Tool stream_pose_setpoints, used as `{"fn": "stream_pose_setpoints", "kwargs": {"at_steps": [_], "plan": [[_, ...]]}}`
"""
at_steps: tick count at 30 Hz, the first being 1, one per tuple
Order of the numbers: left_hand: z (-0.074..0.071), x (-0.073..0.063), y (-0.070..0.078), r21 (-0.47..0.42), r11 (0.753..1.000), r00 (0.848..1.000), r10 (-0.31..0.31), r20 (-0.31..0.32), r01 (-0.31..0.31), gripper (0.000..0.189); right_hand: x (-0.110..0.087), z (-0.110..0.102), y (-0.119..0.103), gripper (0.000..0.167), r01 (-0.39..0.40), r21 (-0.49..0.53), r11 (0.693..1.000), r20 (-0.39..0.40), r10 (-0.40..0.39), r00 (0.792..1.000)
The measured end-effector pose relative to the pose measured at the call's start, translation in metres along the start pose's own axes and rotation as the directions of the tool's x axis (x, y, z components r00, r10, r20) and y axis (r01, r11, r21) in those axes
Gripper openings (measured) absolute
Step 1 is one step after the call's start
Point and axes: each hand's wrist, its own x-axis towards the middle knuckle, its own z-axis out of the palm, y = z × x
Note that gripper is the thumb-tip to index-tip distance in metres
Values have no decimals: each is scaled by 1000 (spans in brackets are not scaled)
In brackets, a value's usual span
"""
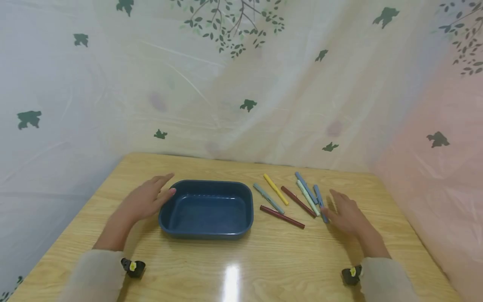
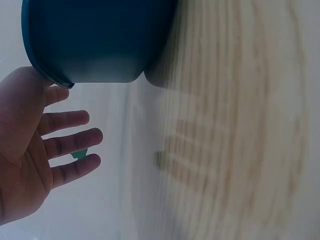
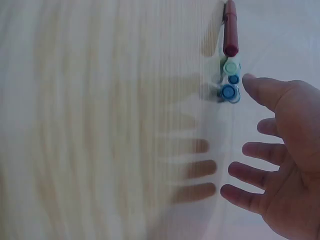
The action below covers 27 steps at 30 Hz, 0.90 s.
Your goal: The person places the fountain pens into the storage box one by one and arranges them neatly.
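A dark blue rectangular dish (image 1: 211,214) stands left of centre on the table. My left hand (image 1: 141,200) is at its left rim, with fingers extended; in the left wrist view the thumb side overlaps the dish wall (image 2: 100,45). To the right of the dish lie several pens: a yellow one (image 1: 276,189), a grey-blue one (image 1: 268,198), two dark red ones, a pale green pen (image 1: 307,198) and two blue ones. Beside the nearer blue pen (image 1: 318,197) my right hand (image 1: 349,216) hovers, fingers spread and holding nothing, its thumb closest to the pens.
The wooden table (image 1: 226,268) reaches back to a pale curtain (image 1: 211,105) printed with leaves and birds. Dark wrist cameras sit at both cuffs. One dark red pen (image 1: 282,217) lies nearest the front, close to the dish's right side.
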Motion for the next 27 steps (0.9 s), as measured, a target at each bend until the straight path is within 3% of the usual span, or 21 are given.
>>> {"fn": "stream_pose_setpoints", "kwargs": {"at_steps": [8,14,23,27], "plan": [[6,14,0,-84,996,999,9,-45,-13,54,9,7,-5,72,-9,0,1000,-34,9,999],[10,21,1,-131,991,992,-7,-127,-9,33,15,7,-9,70,-26,25,999,-19,27,999],[11,25,-2,-255,965,981,-110,-161,66,22,20,8,-11,67,-66,87,994,6,65,998],[12,25,-4,-345,932,977,-169,-133,114,23,22,8,-13,65,-73,120,990,11,72,997]]}}
